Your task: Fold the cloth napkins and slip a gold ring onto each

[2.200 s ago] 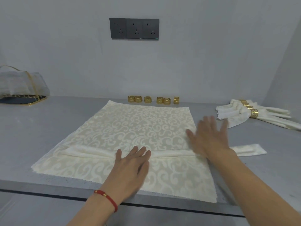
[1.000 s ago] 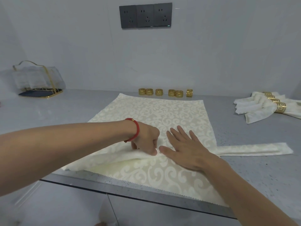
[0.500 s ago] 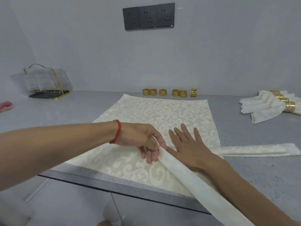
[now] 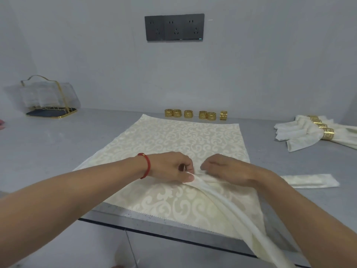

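Note:
A cream patterned cloth [image 4: 179,144] lies spread on the grey counter. On it a napkin folded into a long strip [image 4: 228,206] bends at its middle; one half runs toward me off the counter edge, and the other end [image 4: 309,180] lies flat to the right. My left hand [image 4: 173,167] pinches the strip at the bend with thumb and curled fingers. Just right of it, my right hand [image 4: 224,169] rests knuckles up with fingers curled on the same fold. Several gold rings [image 4: 195,114] stand in a row near the wall.
Several ringed, finished napkins [image 4: 301,134] lie fanned at the far right. A gold-wire holder with a dark base [image 4: 50,99] stands at the back left. A pink object [image 4: 1,123] peeks in at the left edge. The counter's front edge [image 4: 154,227] runs below the cloth.
The strip's left half has been swung over toward me, bending the napkin at its middle. My right hand went from flat on the cloth to curled at the fold beside my left hand.

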The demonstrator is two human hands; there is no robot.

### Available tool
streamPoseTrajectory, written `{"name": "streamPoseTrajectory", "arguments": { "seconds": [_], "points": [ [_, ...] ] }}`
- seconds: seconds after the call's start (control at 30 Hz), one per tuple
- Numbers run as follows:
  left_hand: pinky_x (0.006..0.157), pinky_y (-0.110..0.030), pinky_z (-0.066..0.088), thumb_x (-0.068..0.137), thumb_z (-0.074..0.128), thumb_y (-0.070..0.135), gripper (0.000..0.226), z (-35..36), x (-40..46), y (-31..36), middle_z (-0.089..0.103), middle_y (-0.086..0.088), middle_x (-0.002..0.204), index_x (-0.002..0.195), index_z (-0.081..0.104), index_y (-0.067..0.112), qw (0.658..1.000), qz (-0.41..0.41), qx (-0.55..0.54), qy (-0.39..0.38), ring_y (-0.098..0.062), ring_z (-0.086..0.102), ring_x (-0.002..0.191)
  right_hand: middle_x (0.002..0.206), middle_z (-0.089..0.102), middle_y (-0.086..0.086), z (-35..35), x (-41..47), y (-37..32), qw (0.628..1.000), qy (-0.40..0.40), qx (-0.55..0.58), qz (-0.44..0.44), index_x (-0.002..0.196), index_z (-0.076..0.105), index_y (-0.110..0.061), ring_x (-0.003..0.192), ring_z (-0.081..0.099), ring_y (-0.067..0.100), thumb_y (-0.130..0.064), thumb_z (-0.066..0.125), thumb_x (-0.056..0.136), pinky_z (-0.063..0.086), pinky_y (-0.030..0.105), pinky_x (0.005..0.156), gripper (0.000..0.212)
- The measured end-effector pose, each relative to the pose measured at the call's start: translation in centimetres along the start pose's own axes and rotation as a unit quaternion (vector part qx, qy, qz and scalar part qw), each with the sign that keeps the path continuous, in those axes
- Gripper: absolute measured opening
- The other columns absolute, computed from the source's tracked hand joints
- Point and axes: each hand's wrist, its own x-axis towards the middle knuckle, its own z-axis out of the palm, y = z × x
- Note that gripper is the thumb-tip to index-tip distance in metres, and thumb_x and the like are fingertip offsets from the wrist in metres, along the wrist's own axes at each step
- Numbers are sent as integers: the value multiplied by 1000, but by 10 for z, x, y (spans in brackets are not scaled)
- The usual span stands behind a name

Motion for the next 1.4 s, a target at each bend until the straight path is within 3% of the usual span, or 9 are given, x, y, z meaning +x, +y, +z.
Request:
{"name": "streamPoseTrajectory", "arguments": {
  "seconds": [0.1,0.3,0.5,0.73,0.87,1.0,1.13,1.27,1.4],
  "points": [
    [78,-21,46,95,58,41,17,0,1,0,60,17,96,98,64,25,1000,6,15,12,-9,58,89,86,51,0,-17,-7,4,995,12,-92,38,82,45,-12,78,47,16,-40,38,106,43,37,78,37],
    [68,-19,40,96,55,31,13,4,-1,0,57,16,82,89,59,20,998,31,22,43,-4,51,73,99,51,1,-29,-11,2,969,-77,-200,120,95,45,-14,84,45,20,-52,38,106,30,28,67,40],
    [64,-25,42,93,56,30,14,12,2,0,59,13,80,84,58,19,992,36,53,107,-7,54,74,129,58,2,-25,-6,-3,959,-54,-222,169,125,56,-16,111,57,23,-61,46,100,43,35,93,53],
    [59,-20,36,91,61,35,17,8,3,0,56,13,77,84,59,19,993,33,63,93,-3,50,67,85,67,3,-29,-12,-18,961,5,-224,161,114,52,-10,65,58,15,-44,50,99,45,31,68,37],
    [52,-12,35,91,62,32,18,2,6,6,54,13,74,87,61,14,994,33,74,69,-2,48,61,95,74,18,-56,-25,-17,983,-102,30,150,115,64,-5,72,65,20,-15,45,101,51,28,74,25],
    [56,-15,36,90,62,33,18,-2,10,6,57,13,73,83,61,16,997,27,62,39,-2,50,61,116,71,28,-69,-31,-2,957,-169,208,115,127,64,0,109,72,34,2,47,101,53,43,103,32],
    [58,-15,38,90,63,34,17,-7,13,4,58,25,62,79,61,21,999,11,35,16,5,53,55,115,75,18,-65,-32,3,968,-182,169,34,125,70,-5,113,71,29,-1,68,94,54,37,101,32],
    [62,-15,40,91,66,35,17,-14,16,4,60,32,61,83,64,20,999,11,37,-8,13,55,57,84,77,3,-52,-15,0,994,-100,48,0,97,80,-15,73,67,10,-22,74,92,50,28,75,11],
    [62,-12,40,93,63,32,14,-18,21,4,65,24,72,81,66,25,998,17,53,-16,12,56,60,55,53,-22,-46,5,-7,993,-97,-60,14,69,71,-27,55,47,0,-44,79,87,41,22,67,25]
  ]
}}
